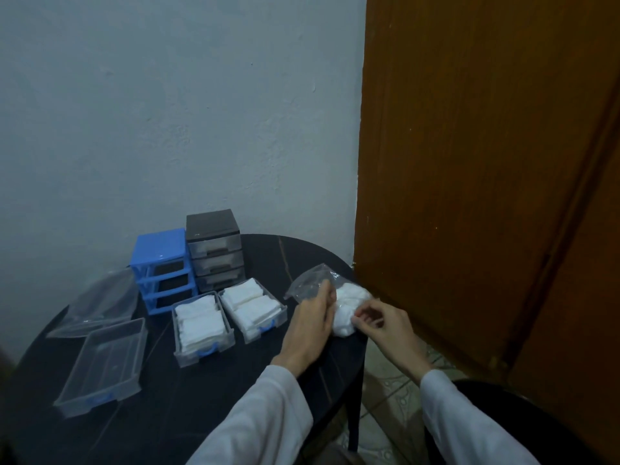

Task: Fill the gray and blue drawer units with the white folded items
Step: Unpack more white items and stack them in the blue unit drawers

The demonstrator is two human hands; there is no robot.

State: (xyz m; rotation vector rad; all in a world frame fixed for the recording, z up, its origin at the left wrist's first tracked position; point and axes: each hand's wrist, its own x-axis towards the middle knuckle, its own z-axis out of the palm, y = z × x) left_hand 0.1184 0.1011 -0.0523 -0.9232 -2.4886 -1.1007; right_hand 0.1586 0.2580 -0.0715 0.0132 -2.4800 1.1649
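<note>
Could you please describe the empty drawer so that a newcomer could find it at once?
On the dark round table, look at its near left edge. The clear drawer with a blue handle lies there, left of two drawers packed with white folded items; it alone holds nothing.

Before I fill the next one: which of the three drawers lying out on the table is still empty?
The clear drawer nearest the table's left edge, in front of the blue unit. The other two drawers beside it hold white folded items.
</note>
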